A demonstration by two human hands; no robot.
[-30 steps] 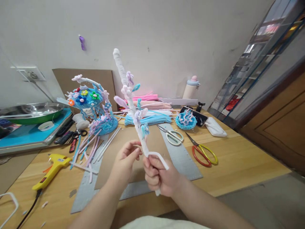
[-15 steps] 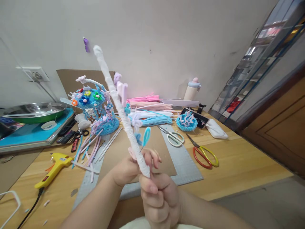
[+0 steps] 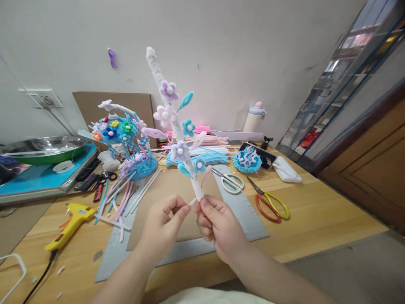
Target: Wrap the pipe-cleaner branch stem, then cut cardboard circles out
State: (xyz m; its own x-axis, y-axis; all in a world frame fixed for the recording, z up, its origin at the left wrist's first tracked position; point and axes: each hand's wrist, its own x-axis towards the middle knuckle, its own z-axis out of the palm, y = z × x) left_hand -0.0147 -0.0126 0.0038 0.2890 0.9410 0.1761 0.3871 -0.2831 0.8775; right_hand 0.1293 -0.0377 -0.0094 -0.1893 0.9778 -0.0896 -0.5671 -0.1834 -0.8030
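A white wrapped stick point(image 3: 175, 122) stands tilted in front of me, its top leaning left. Purple, pink and blue fuzzy flowers point(image 3: 180, 150) and looped leaves point(image 3: 185, 100) run along its near side. My right hand point(image 3: 220, 221) is closed around the stick's lower end. Just left of it, my left hand point(image 3: 166, 219) pinches a short white strip point(image 3: 193, 201) that comes off the stick's bottom. Below the hands lies a brown cardboard sheet point(image 3: 152, 211) on a grey cutting mat point(image 3: 253, 219).
A yellow glue gun point(image 3: 71, 223) and loose pipe cleaners point(image 3: 125, 194) lie left. Behind are a flowered blue ornament point(image 3: 117, 131) and pipe cleaner bundles point(image 3: 202, 157). White-handled scissors point(image 3: 232, 183), red-yellow scissors point(image 3: 272, 205), a blue coral-like piece point(image 3: 247, 160) and a phone point(image 3: 266, 157) lie right.
The stick has turned, so its flowers and leaves now face me. Both hands have moved up and forward. My left hand has come out from behind the stick and now pinches the white strip.
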